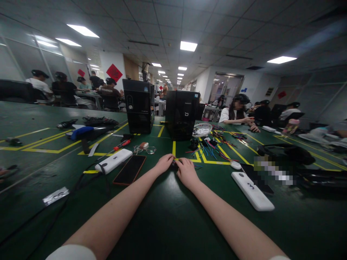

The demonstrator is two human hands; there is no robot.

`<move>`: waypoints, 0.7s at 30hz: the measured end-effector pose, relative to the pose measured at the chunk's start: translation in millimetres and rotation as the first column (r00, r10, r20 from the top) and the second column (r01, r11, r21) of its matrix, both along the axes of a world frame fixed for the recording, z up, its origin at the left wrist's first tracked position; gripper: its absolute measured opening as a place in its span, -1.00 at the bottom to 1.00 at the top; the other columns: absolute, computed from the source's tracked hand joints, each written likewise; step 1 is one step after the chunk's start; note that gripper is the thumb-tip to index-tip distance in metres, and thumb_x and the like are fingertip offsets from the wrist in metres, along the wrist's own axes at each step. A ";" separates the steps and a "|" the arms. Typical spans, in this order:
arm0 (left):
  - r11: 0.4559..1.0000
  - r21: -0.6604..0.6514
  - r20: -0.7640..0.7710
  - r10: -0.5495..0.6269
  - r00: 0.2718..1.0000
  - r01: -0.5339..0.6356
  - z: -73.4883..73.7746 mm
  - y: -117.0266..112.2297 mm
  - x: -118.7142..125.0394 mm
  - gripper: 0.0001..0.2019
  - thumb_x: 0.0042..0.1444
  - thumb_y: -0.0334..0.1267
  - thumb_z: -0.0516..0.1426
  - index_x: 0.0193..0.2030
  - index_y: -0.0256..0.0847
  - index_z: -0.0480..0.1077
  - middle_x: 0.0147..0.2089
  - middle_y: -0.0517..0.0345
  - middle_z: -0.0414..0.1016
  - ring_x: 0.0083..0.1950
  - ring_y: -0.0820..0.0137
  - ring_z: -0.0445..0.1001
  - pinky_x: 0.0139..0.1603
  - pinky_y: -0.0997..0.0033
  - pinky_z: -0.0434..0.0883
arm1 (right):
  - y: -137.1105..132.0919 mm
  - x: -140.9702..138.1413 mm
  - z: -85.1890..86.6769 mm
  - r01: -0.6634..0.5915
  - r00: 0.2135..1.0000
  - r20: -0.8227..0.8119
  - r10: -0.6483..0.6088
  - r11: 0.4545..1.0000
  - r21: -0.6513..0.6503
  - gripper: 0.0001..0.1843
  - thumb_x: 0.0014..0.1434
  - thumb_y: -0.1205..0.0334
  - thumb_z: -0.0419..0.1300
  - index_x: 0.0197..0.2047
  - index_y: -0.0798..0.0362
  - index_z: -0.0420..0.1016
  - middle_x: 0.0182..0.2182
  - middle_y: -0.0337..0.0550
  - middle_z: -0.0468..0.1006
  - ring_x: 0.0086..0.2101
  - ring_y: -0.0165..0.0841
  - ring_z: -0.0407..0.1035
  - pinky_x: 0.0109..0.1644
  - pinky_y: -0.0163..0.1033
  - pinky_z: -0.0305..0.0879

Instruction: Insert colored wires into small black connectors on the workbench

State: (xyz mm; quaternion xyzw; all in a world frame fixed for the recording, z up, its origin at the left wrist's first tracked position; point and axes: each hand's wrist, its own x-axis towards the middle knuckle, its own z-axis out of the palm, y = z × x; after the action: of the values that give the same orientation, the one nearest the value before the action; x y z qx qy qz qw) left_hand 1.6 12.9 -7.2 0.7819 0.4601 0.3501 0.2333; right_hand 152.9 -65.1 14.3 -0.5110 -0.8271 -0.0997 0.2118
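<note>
While both forearms stretch over the green counter [168, 220], the left hand [163, 163] and right hand [186, 172] pinch a small dark part [175, 165] between closed fingers, near a smartphone [129, 169].

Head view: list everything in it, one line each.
table: 1, dark green, yellow lines
computer towers: 2, black, centre rear
basket: 1, white, right of towers
wires: bunch, mixed colours, beyond right hand
phone: 1, black, left of hands
numbered boxes: 2, white, beside phone, far right
screwdriver: 1, red-handled, behind phone
mouse: 1, white, right of wires
people: several, seated, rear
left hand: 1, bare, at small dark item
right hand: 1, bare, same item, grip unclear
</note>
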 end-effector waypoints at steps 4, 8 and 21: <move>0.984 -0.112 0.153 -0.123 0.980 0.141 5.8 -2.0 -2.7 -0.75 0.15 -0.34 -0.08 -0.15 -0.26 0.38 -0.09 0.07 0.47 -0.02 0.37 0.41 0.08 0.36 0.30 | 1.6 1.9 -0.4 0.031 0.999 -0.032 -0.031 0.999 0.016 -0.60 0.03 0.38 0.04 -0.01 0.06 0.34 -0.05 0.00 0.34 -0.01 -0.22 0.15 0.13 -0.08 -0.05; 0.944 -0.140 0.173 -0.274 0.946 0.298 7.5 -5.6 -7.0 -0.68 0.02 -0.35 0.07 -0.03 -0.28 0.34 -0.01 0.02 0.43 0.03 0.32 0.38 0.12 0.33 0.26 | 3.6 4.5 -3.1 0.037 0.995 -0.099 -0.034 0.999 0.035 -0.62 0.02 0.43 0.04 -0.05 0.08 0.35 -0.08 -0.01 0.36 -0.03 -0.24 0.17 0.10 -0.10 0.00; 0.988 -0.001 -0.036 -0.157 0.987 0.157 0.6 -6.1 -4.0 -0.66 -0.10 -0.29 0.18 -0.12 -0.27 0.38 -0.15 0.04 0.45 -0.13 0.27 0.41 -0.07 0.32 0.34 | 29.3 -4.3 -10.2 -0.068 0.976 -0.199 0.090 0.992 0.111 -0.87 0.09 0.37 0.07 -0.29 0.08 0.42 -0.22 -0.09 0.41 -0.16 -0.29 0.22 -0.01 -0.14 0.08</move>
State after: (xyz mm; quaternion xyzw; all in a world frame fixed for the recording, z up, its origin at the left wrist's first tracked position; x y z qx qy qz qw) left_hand -2.4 6.8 -6.6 0.8221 0.4010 0.3168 0.2510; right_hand 148.6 -35.9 4.1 -0.4735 -0.8146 -0.0809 0.3251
